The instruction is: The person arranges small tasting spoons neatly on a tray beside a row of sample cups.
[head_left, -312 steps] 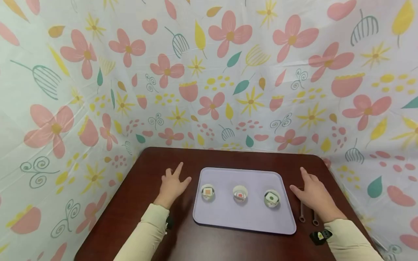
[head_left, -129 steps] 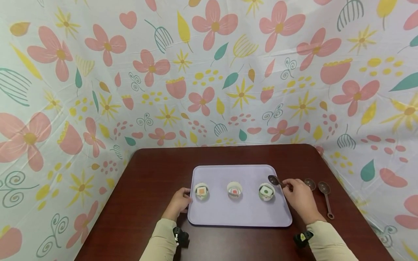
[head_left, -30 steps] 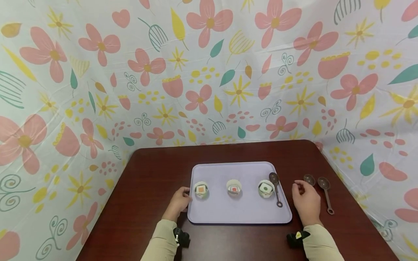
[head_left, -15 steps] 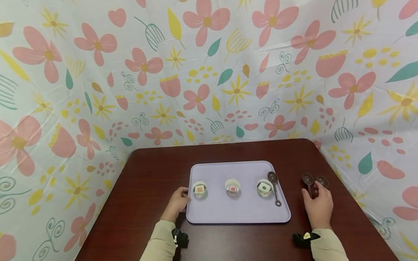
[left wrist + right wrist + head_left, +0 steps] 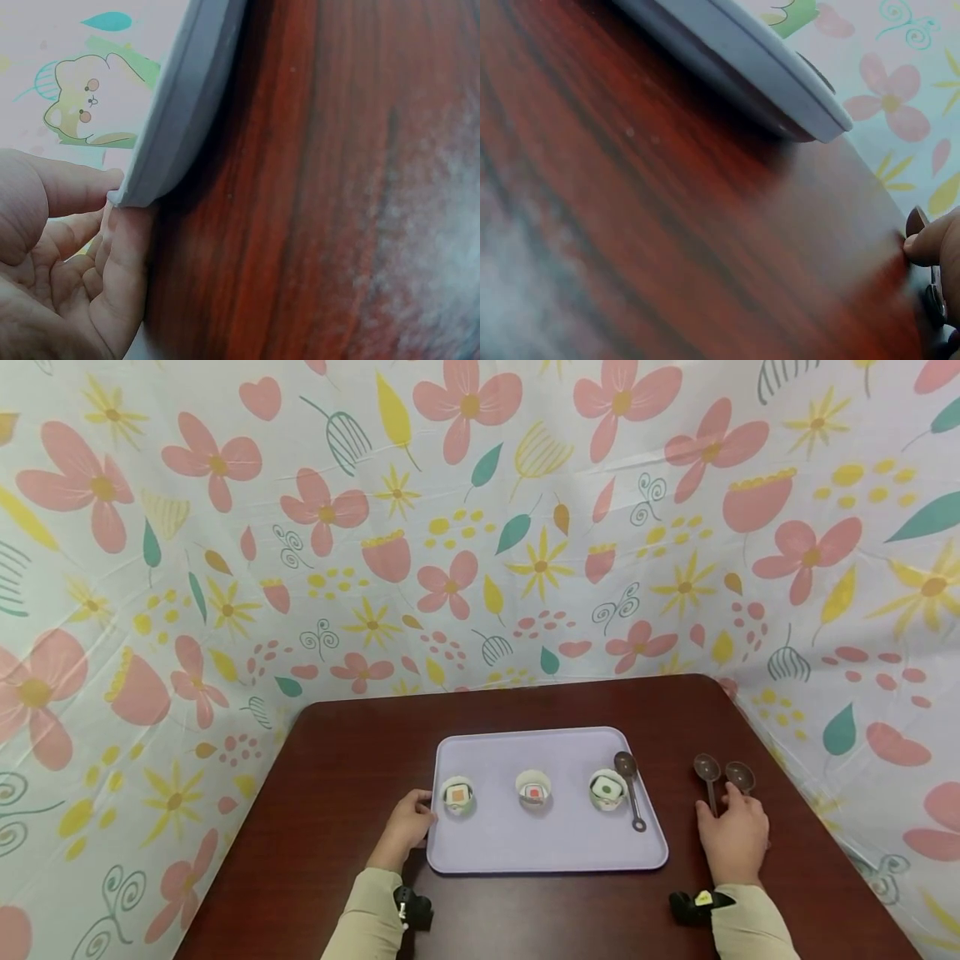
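The two dark brown spoons lying side by side on the right of the counter [image 5: 375,735], the left spoon [image 5: 708,776] and the right spoon [image 5: 739,776], look light, stiff and hard to break, probably plastic or thin metal. Their smooth, slim handles could roll or skid between fingertips, so the best hold would be a thumb-and-finger pinch partway along the handle, near its balance with the rounded bowl. The right hand [image 5: 733,843] is over the near part of that pair, covering the right spoon's handle; its thumb and forefinger stand a little apart, around the left spoon's handle, and whether they grip either spoon I cannot tell. The left hand [image 5: 408,823] grips the left edge of the lilac tray [image 5: 540,852], thumb on top of the rim and fingers beneath. That tray lies in the middle of the counter and looks rigid and fairly light, easiest to steady by its raised rim. On it stand three small pale cups [image 5: 534,777] in a row, which would likely slide if it tilted, and a third spoon [image 5: 631,790] lies just right of the rightmost cup, bowl far, ringed handle end near.
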`<state>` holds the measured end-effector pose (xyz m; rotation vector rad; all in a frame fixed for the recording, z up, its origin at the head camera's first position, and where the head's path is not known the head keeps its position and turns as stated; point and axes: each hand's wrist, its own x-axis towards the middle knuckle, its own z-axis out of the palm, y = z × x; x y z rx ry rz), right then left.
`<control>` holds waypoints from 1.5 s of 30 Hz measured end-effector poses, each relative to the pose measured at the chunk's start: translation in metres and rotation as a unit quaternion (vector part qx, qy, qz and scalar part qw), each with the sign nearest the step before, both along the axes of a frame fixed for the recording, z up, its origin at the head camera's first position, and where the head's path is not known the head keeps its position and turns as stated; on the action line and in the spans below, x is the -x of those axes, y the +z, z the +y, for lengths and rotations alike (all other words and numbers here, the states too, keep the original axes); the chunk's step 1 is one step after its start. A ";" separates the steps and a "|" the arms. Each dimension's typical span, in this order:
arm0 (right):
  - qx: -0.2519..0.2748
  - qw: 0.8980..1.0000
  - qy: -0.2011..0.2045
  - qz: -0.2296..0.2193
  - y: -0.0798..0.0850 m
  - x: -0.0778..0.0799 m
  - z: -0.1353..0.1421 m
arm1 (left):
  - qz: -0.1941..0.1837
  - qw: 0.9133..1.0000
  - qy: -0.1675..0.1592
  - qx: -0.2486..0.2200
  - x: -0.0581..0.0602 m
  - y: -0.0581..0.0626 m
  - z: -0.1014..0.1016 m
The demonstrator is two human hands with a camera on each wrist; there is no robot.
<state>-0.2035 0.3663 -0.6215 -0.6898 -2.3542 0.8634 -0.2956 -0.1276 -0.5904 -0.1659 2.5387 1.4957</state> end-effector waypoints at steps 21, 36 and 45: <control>-0.020 0.996 0.010 -0.084 0.005 0.000 -0.002 | 0.003 1.000 0.001 -0.004 -0.002 0.004 -0.002; -0.010 0.998 0.062 -0.011 0.021 0.003 -0.016 | 0.006 1.000 -0.002 -0.007 -0.001 0.001 -0.003; -0.047 0.994 0.098 0.015 0.035 0.010 -0.034 | 0.008 1.000 -0.003 -0.008 -0.001 0.001 -0.001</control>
